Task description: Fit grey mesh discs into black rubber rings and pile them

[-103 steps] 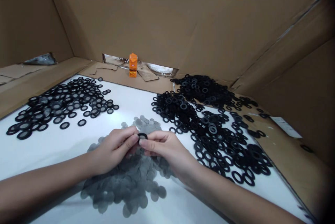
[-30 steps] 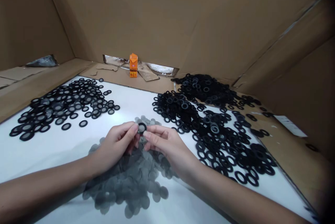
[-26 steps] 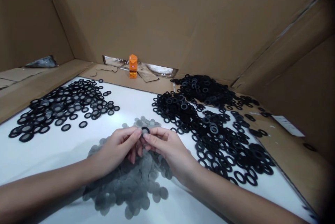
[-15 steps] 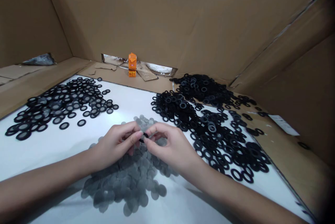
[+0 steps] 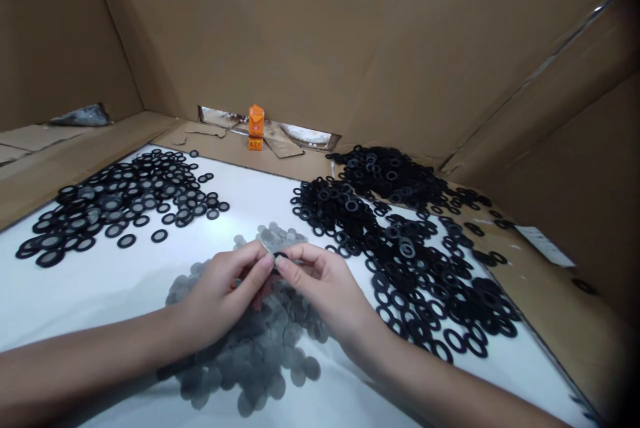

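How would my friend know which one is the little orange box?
Find the big cardboard wall at the back, then the long slot low in it. The orange box stands upright in front of that slot, beyond the white board. It is bright orange; its neighbours are brown cardboard scraps and black rings.

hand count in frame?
2: left hand and right hand, meeting at a black ring over the grey discs. No others visible.

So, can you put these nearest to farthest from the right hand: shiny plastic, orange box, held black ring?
1. Black ring, at the fingertips of the right hand.
2. Orange box, beyond the hands, by the back wall.
3. Shiny plastic, far left.
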`<state>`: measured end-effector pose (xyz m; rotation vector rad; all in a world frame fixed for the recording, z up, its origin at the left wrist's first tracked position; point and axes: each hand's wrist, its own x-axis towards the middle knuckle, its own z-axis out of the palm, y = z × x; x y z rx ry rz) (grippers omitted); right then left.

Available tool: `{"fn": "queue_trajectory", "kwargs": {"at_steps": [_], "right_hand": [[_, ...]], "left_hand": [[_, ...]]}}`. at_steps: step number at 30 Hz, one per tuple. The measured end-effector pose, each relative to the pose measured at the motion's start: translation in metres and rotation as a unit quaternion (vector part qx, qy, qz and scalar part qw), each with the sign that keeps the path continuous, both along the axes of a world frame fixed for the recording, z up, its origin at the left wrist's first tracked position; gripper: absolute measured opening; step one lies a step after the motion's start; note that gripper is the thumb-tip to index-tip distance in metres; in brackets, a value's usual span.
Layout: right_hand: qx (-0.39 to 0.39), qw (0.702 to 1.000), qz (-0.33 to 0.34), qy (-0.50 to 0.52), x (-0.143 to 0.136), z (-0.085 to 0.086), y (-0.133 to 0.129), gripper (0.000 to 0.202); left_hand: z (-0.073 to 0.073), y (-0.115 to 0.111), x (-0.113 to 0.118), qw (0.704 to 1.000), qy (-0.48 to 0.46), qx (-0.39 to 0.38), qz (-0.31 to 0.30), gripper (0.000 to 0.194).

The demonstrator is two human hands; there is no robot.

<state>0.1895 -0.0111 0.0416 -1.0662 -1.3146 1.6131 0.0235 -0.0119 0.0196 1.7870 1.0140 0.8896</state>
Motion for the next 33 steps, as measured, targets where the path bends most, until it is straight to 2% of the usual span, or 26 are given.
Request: {"fn": "queue_trajectory", "kwargs": {"at_steps": [5, 10, 12, 16, 22, 24, 28, 33], "right_hand": [[0.053, 0.996, -0.027, -0.068, 0.002, -0.009, 0.001, 0.019], [0.110, 0.989, -0.026, -0.091, 0.003, -0.012, -0.001, 0.012], [0.137, 0.985, -0.031, -0.103, 0.003, -0.012, -0.002, 0.009], [0.169, 0.977, -0.027, -0.124, 0.003, -0.010, -0.001, 0.010], [0.140, 0.980, 0.002, -0.144, 0.006, -0.007, 0.002, 0.012], [0.186, 0.967, 0.009, -0.174, 0.008, -0.006, 0.003, 0.011], [0.305, 0.924, 0.000, -0.231, 0.012, -0.003, 0.003, 0.006], [0.319, 0.918, 0.002, -0.236, 0.012, -0.003, 0.004, 0.006]], "left_hand": [[-0.003, 0.002, 0.000, 1.000, 0.017, 0.011, -0.001, 0.031], [-0.004, 0.004, -0.001, 0.995, 0.031, 0.093, -0.008, 0.028], [-0.004, 0.003, -0.002, 0.994, 0.022, 0.103, -0.014, 0.029], [-0.002, 0.004, -0.002, 0.998, -0.005, 0.059, -0.033, 0.033], [-0.002, 0.010, -0.004, 0.998, -0.016, 0.031, -0.045, 0.032], [-0.002, 0.011, -0.005, 0.999, -0.021, 0.029, -0.040, 0.031], [-0.004, 0.012, -0.007, 0.998, -0.010, 0.054, -0.025, 0.031], [-0.009, 0.011, -0.009, 0.994, 0.013, 0.108, -0.021, 0.035]]}}
